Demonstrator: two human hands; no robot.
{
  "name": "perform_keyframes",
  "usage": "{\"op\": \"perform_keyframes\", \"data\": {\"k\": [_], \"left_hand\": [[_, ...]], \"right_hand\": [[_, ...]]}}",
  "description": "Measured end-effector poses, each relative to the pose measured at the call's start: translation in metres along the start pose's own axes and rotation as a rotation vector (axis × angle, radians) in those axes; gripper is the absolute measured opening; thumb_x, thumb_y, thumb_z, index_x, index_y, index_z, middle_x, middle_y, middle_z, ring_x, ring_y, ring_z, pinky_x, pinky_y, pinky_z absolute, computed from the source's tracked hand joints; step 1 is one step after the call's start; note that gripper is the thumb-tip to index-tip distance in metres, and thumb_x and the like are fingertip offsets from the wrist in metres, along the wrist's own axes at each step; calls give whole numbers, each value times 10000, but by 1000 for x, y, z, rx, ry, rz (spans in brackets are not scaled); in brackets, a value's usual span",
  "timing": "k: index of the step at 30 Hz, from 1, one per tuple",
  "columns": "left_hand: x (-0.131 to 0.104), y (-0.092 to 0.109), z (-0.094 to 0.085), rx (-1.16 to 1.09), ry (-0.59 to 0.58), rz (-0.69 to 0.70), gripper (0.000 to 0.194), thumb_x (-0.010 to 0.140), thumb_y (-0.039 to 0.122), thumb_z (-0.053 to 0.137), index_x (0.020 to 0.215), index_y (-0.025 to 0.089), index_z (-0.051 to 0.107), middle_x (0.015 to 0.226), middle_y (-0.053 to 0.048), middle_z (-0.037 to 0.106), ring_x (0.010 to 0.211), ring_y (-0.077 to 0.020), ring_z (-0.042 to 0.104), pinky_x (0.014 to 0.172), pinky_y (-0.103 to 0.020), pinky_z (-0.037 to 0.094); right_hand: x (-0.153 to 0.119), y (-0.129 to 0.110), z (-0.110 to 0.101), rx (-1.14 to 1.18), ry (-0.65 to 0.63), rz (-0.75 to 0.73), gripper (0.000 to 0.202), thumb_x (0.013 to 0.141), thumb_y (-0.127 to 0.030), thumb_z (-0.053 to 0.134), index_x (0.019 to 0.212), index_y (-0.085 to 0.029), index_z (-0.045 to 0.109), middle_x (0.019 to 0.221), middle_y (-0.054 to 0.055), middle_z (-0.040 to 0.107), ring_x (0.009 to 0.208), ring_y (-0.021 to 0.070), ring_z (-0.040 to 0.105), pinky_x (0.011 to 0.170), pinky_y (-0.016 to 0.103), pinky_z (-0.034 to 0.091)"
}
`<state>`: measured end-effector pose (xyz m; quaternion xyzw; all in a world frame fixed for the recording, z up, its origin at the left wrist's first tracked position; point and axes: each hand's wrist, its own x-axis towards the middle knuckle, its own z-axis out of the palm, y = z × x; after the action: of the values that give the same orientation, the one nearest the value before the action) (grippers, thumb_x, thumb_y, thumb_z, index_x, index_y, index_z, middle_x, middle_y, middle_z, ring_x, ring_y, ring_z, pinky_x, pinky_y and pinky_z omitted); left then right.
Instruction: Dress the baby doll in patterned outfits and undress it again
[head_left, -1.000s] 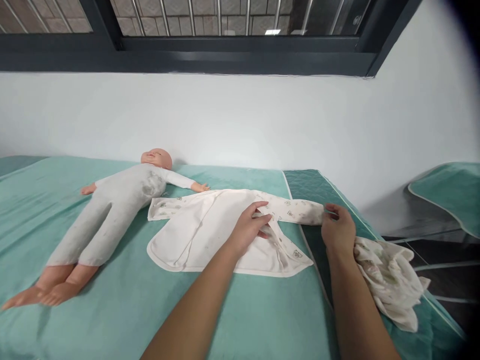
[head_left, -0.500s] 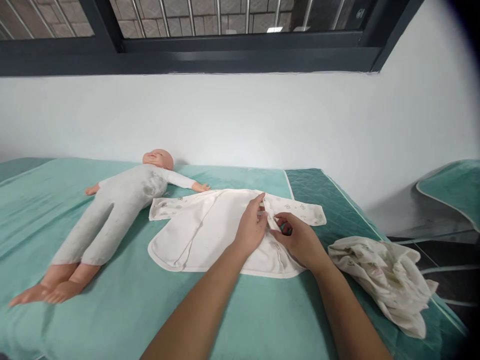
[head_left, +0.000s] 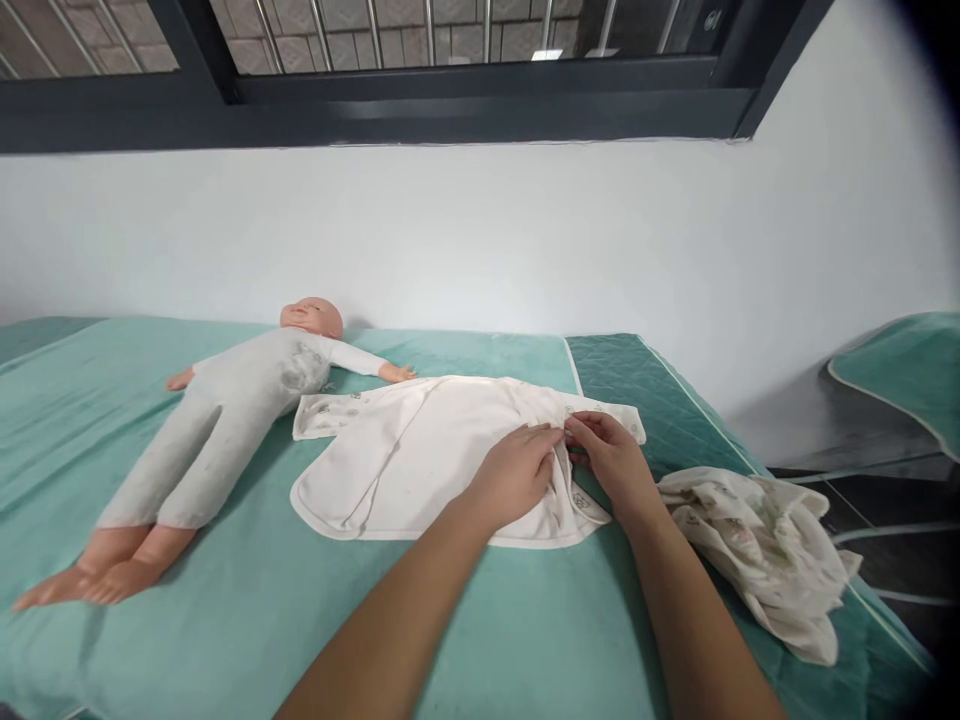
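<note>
A white baby shirt (head_left: 435,470) with small printed motifs on its sleeves lies spread open on the green bed cover. My left hand (head_left: 519,470) rests on its right half, fingers bent and closed around the fabric edge near the right sleeve. Beside it, my right hand (head_left: 609,455) pinches the same edge between thumb and fingers. The two sets of fingertips nearly meet. Under my hands the cloth is bunched, and part of that edge is hidden.
A baby doll (head_left: 247,400) in a pale bodysuit lies on its back at the left, one hand close to the shirt's left sleeve. A crumpled printed cloth (head_left: 757,550) sits at the right edge of the bed (head_left: 555,640). Behind are a white wall (head_left: 450,240) and a barred window.
My left hand has shifted right and lies flatter along the shirt. My right hand has moved slightly up, its fingers closing on the edge near the right sleeve.
</note>
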<state>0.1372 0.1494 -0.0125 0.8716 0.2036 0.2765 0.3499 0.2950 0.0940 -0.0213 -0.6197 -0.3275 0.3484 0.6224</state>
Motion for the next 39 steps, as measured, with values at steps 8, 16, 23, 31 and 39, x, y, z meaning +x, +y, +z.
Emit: {"op": "perform_keyframes", "data": {"k": [8,16,23,31,39], "left_hand": [[0,8,0,216,-46,114,290,902,134,421,1010,217,676,1018,-68,702,1005,-221,599,951,-364,435],[4,-1,2,252,111,20,302,934,191,421,1137,211,644,1110,-73,661,1073,-223,556,950,-358,432],[19,-27,4,321,212,-133,372,977,272,369,1275,178,571,1371,-126,554,1306,-250,454,1095,-419,352],[44,-45,3,578,152,-272,406,995,382,325,1321,258,532,1473,-28,501,1395,-211,387,1136,-438,323],[41,-47,9,697,169,-289,501,980,420,322,1430,231,438,1523,-67,432,1413,-230,349,1126,-423,334]], "right_hand": [[6,9,-6,-270,-43,-91,392,689,-370,736,1013,-170,641,802,22,692,757,201,640,717,335,493],[14,6,-6,110,121,-69,408,663,-373,723,1010,-181,629,914,50,708,734,176,634,614,275,475],[0,5,-20,-348,123,-1,450,712,-432,682,1084,-188,617,901,58,727,674,187,637,600,303,468],[-1,9,-43,-662,33,-75,324,769,-278,556,1071,-217,657,905,39,722,781,200,659,718,323,473],[-23,-5,-25,-750,278,-558,269,894,-306,478,1085,-216,644,1087,80,694,1000,243,648,913,391,487]]}}
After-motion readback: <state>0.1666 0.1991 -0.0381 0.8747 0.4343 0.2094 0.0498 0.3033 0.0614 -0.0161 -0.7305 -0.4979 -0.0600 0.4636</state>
